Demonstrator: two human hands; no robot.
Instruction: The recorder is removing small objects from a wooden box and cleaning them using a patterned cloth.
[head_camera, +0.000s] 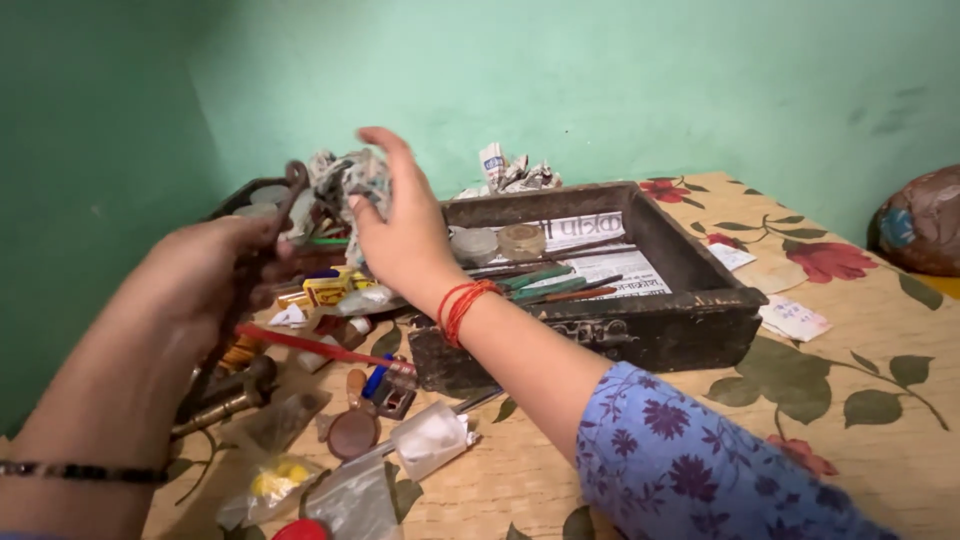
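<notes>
Crumpled newspaper (345, 185) is sitting in the fingers of the right hand (405, 235), which are curling loosely around the wad, up above the messy pile beside the box. The left hand (205, 275) is closing tight around dark old pliers (270, 235), just next to the paper. Gripping the wad gently and keeping the pliers' tip away from it looks wise, so it does not tear. The dark wooden box (690, 310) is lying open, holding printed paper, two small round jars (498, 241) and green-handled tools (545, 283).
</notes>
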